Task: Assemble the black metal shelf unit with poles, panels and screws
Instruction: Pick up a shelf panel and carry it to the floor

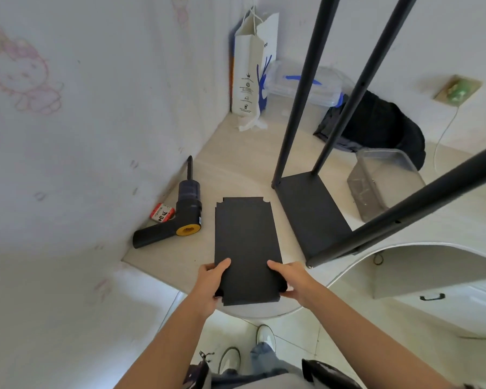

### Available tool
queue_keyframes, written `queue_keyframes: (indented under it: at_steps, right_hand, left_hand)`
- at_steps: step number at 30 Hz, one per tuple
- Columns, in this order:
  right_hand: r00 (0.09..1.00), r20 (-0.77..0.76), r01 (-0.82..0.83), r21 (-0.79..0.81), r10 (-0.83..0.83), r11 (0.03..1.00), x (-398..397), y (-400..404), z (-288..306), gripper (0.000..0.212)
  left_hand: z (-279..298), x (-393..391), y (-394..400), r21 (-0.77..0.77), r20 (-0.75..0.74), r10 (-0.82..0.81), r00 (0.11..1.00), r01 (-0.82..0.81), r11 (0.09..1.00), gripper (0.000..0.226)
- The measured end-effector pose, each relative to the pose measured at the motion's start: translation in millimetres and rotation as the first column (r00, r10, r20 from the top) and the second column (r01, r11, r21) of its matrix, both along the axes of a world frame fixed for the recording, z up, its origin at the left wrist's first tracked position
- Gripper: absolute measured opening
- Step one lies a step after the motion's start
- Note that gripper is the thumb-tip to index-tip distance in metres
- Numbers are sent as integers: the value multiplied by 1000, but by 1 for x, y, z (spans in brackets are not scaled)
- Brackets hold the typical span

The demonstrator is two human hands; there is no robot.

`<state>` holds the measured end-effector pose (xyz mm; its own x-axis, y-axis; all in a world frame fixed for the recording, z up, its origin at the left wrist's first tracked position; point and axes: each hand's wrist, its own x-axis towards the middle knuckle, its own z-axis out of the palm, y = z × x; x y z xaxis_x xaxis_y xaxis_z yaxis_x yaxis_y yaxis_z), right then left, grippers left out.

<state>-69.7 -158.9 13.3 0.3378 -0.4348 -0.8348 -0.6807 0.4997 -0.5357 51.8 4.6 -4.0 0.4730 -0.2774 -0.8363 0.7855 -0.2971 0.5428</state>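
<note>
Matte black flat panel (247,242), notched corners; both hands grip near end.

I see a flat black panel (247,242) with notched corners, lying lengthwise on the table, its near end past the edge. Just right of it stands the frame: a base panel (312,214) with three black poles (306,88) rising from its corners.

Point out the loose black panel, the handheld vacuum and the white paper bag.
loose black panel (246,242), head view, middle of top face
handheld vacuum (188,204), head view, black body
white paper bag (249,74), head view, front face
</note>
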Motion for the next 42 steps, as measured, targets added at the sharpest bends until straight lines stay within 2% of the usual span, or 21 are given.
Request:
queue_keyframes:
  at_steps: [6,10,14,17,20,22,25,27,32,36,42]
  right_hand:
    - [990,93,101,93,-110,991,-19,18,5,34]
    - [990,112,85,32,-88,996,-43,27,5,44]
    - [993,117,10,-54,-4,998,-76,28,10,48]
    - [993,110,-39,-96,50,995,-107,26,17,44]
    - [991,86,-90,-115,100,989,-139,21,25,47]
    - [991,63,-105,-125,114,987,-159,18,30,49]
    - [992,41,-113,-141,120,984,-196,14,36,48]
    - [995,39,-84,-130,90,988,-228,11,40,44]
    - [1000,12,25,-92,-24,995,-315,8,44,53]
    - [981,32,195,-68,-193,978,-388,17,41,46]
    - [891,52,453,-36,-451,891,-495,37,37,45]
  left_hand:
    - [-2,-11,22,-139,-103,-2,995,-13,990,43]
    - [-6,-27,36,-161,-100,-86,991,69,984,43]
    - [-7,-48,45,-165,-107,-238,965,219,962,46]
    - [-5,-68,47,-176,-146,-409,901,383,907,46]
    - [-1,-90,41,-158,-149,-628,764,608,778,43]
    - [0,-105,35,-140,-163,-699,696,685,715,47]
    - [-1,-135,26,-129,-184,-740,647,731,671,52]
    - [-1,-161,18,-130,-187,-759,624,750,649,52]
    - [-5,-233,-3,-116,-240,-787,569,788,605,53]
    - [-8,-286,-23,-119,-228,-849,476,852,510,51]
    - [-2,-370,-59,-101,-148,-934,326,934,342,43]
